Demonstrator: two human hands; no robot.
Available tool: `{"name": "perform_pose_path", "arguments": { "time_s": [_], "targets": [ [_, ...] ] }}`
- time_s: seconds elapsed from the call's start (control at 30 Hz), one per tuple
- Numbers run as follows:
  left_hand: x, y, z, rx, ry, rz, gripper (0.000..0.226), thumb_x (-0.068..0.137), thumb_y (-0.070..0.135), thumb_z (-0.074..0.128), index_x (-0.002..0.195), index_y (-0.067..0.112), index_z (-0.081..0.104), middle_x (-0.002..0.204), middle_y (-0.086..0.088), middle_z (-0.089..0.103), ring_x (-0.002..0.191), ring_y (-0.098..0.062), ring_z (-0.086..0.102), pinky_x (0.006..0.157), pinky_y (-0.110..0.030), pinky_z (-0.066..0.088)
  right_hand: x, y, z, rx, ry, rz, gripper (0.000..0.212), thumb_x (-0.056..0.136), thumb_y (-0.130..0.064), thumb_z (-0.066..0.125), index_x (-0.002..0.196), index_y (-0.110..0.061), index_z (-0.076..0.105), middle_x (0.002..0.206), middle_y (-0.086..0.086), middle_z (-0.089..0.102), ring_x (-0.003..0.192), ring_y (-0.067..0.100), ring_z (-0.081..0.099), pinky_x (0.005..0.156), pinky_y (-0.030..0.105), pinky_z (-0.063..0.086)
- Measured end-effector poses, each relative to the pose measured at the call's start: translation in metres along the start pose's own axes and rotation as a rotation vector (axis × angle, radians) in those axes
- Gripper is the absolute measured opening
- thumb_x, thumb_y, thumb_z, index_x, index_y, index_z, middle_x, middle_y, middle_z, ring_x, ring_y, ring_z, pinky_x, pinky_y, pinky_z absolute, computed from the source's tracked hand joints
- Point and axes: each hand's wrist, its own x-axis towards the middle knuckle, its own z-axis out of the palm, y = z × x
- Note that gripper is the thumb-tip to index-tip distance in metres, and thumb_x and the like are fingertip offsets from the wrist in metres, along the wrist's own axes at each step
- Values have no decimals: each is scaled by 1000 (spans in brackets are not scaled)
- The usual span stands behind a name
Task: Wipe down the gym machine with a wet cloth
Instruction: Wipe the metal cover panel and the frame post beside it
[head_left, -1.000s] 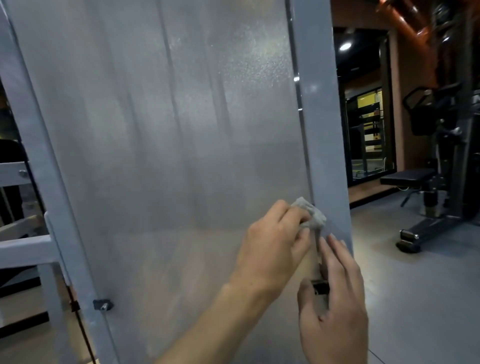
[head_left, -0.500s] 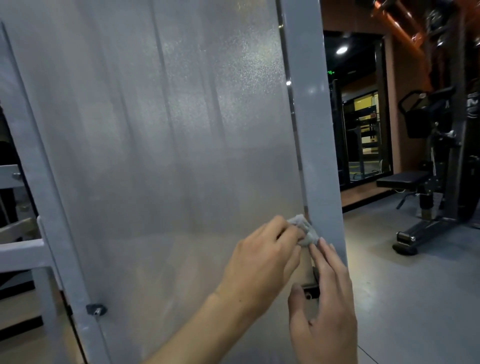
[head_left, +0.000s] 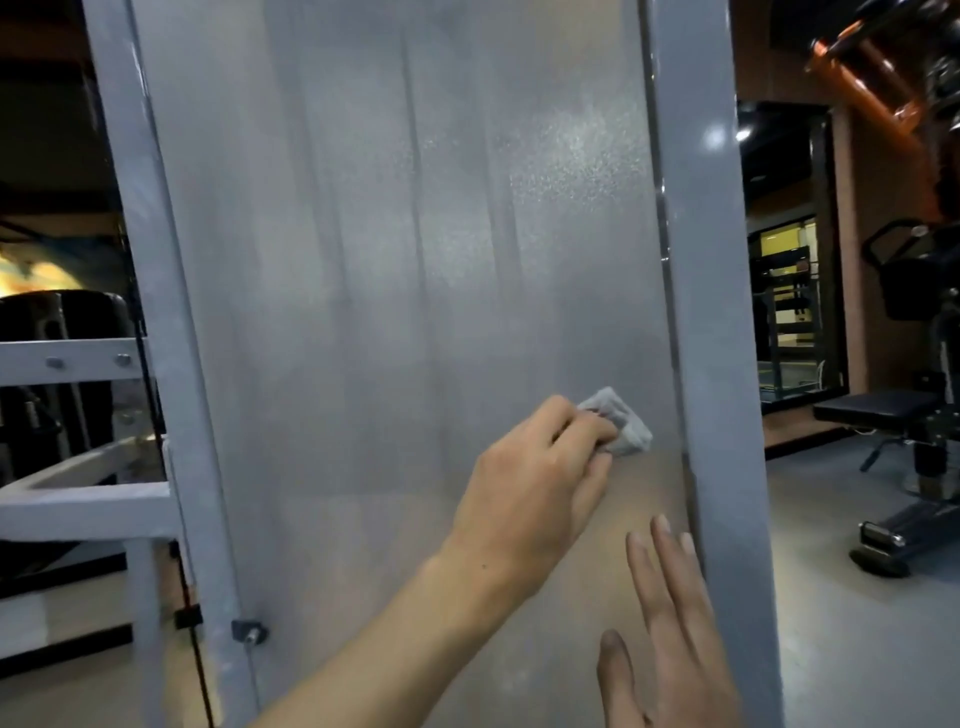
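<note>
The gym machine's tall grey frosted panel (head_left: 389, 260) fills the middle of the view, between a left post (head_left: 156, 312) and a right post (head_left: 706, 312). My left hand (head_left: 535, 488) grips a small crumpled grey-white cloth (head_left: 626, 431) and presses it to the panel's lower right, a little left of the right post. Lower down, my right hand (head_left: 670, 634) lies against the panel beside the right post, fingers straight and pointing up, holding nothing.
A small bolt bracket (head_left: 249, 631) sticks out at the foot of the left post. White frame bars (head_left: 78, 499) stand at the left. A black padded bench (head_left: 878, 410) on its stand sits on the grey floor to the right.
My left hand has slid the cloth left, off the right post onto the panel. My right hand has dropped lower, and its fingers now cover the small black bracket.
</note>
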Motion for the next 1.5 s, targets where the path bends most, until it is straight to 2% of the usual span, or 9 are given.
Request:
{"name": "perform_pose_path", "arguments": {
  "time_s": [0.23,0.37,0.6,0.73,0.9,1.0,1.17,1.37,1.5],
  "targets": [
    [61,-66,-54,-2,345,-296,11,85,15,75,95,14,71,87,-1,67,73,-19,63,73,-33,53,-3,1,9,-112,-20,-153,71,78,-31,50,147,-18,44,159,7,38,152,27,25,125,29,16],
    [12,-101,-81,52,376,-412,14,88,15,75,95,23,65,82,-4,63,64,-14,57,67,-36,53,0,-6,20,-133,-1,-267,52,102,-44,30,148,-20,40,151,14,45,156,21,20,124,27,15],
    [-34,-174,-158,234,450,-847,6,98,23,66,97,23,60,95,-8,68,77,-16,58,70,-22,45,2,-15,26,-138,-54,-285,54,104,-50,22,150,-24,35,152,16,43,146,38,29,122,29,16],
    [-32,-149,-134,149,402,-777,11,97,18,67,100,26,60,93,-4,65,77,-18,61,75,-40,56,6,-14,23,-144,-89,-266,57,103,-53,17,152,-27,32,163,8,28,149,37,25,119,35,21],
    [-58,-104,-92,9,195,-480,19,93,11,73,102,25,62,92,4,57,73,-6,54,65,-22,48,4,-10,26,-163,-67,-279,63,103,-56,13,162,-36,16,171,-6,11,158,17,5,111,46,27],
    [-67,-128,-113,58,205,-533,19,94,14,73,98,28,61,91,7,57,75,-6,56,67,-29,52,5,-13,26,-163,-82,-270,64,102,-57,13,162,-36,15,171,-5,11,158,18,5,123,32,13],
    [-47,-165,-148,100,391,-905,6,98,21,65,96,21,59,87,4,62,76,-11,58,72,-34,51,6,-16,23,-153,-50,-240,53,100,-42,29,151,-27,32,164,5,22,148,36,22,123,28,9],
    [39,-165,-159,108,366,-711,9,99,22,65,97,25,57,95,1,63,80,-12,59,78,-33,56,7,-10,18,-95,-63,-204,71,78,-33,45,149,-29,34,162,3,25,158,15,9,124,26,7],
    [4,-156,-140,19,320,-637,21,97,22,69,90,38,56,88,-1,63,73,-20,65,69,-45,59,10,-7,15,-60,-91,-181,74,74,-33,45,148,-31,35,162,2,25,158,12,8,124,24,5]
  ]
}}
